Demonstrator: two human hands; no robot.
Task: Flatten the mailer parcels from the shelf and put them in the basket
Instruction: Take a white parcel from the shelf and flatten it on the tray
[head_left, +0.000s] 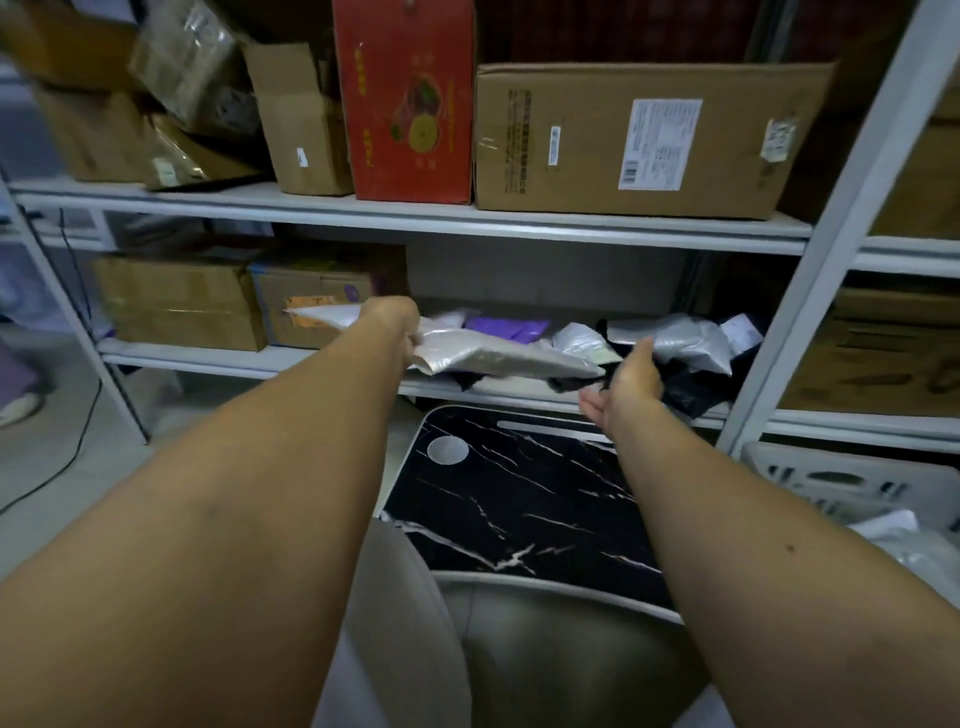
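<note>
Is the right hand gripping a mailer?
No, the right hand is open beside the pile, while the left hand grips the silver mailer.

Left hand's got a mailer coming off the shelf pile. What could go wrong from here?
1. The left hand grips only one end of the silver mailer; it may sag or slip.
2. It overlaps the loose pile of mailers, so pulling may drag some off the shelf.
3. The right hand is open, supporting nothing.

We reach over the table (519, 499) toward the shelf (332, 364) behind it, where mailer parcels (670, 340) lie heaped right of two boxes (179, 301); the basket (852, 483) sits right of the table, more cartons (639, 140) shelved above.
</note>
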